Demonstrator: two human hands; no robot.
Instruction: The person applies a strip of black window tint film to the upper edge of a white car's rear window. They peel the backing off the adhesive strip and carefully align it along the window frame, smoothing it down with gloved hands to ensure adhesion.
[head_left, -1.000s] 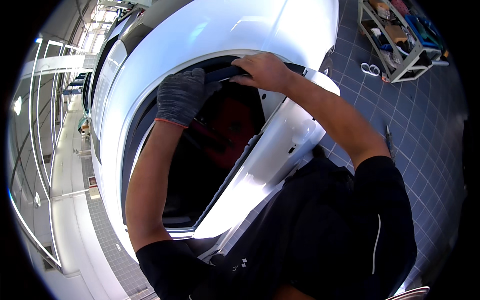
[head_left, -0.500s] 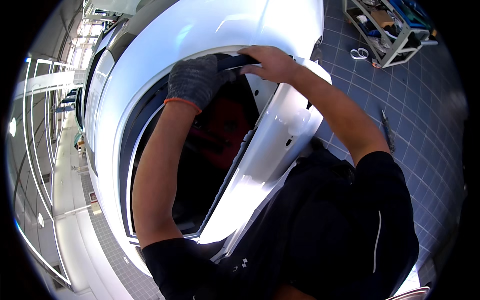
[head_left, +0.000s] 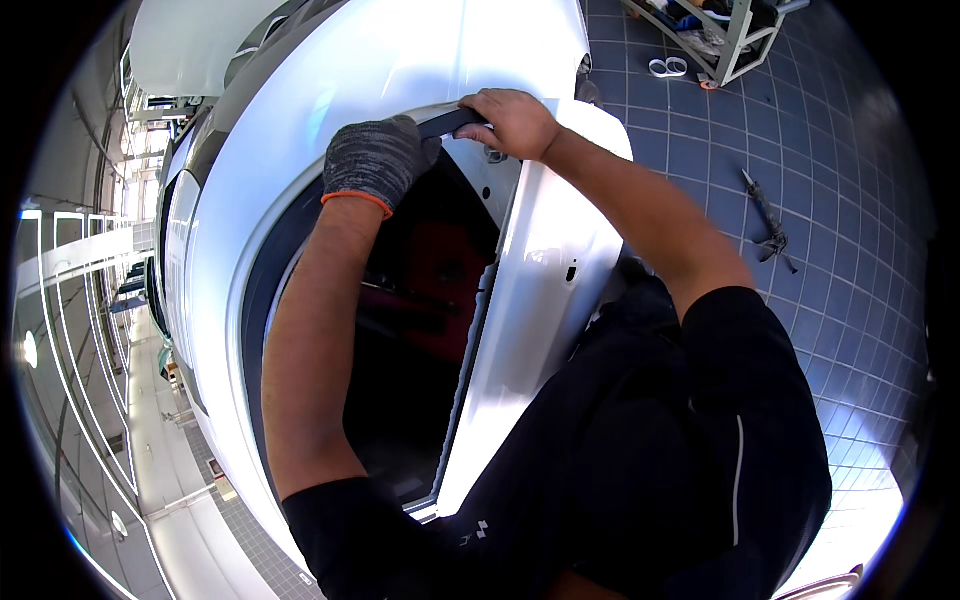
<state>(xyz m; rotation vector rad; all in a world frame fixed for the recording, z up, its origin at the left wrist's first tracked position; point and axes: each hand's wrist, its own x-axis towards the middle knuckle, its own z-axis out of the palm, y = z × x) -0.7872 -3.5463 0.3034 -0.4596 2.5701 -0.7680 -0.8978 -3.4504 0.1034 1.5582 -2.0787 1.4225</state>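
My left hand point(head_left: 375, 158), in a grey knitted glove with an orange cuff, is closed round a black trim strip point(head_left: 445, 124) at the far edge of an opening in a white car body point(head_left: 390, 60). My bare right hand point(head_left: 512, 124) pinches the same strip a little further right, fingers over the top and thumb below. A short length of strip shows between the two hands; the glove hides the rest there. Below my hands the opening is dark, with some dull red inside. A white panel point(head_left: 545, 270) with a small oval hole runs along its right side, beside my body.
On the blue-grey tiled floor at the right lies a dark long tool point(head_left: 768, 222). A grey metal cart point(head_left: 735, 55) with loose items stands at the top right, and a pair of white rings point(head_left: 668, 67) lies beside it. Light frames line the left wall.
The view has shifted, so the cart sits nearer the top edge and more of the floor tool shows. Both hands still grip the strip, and more of its face shows between them.
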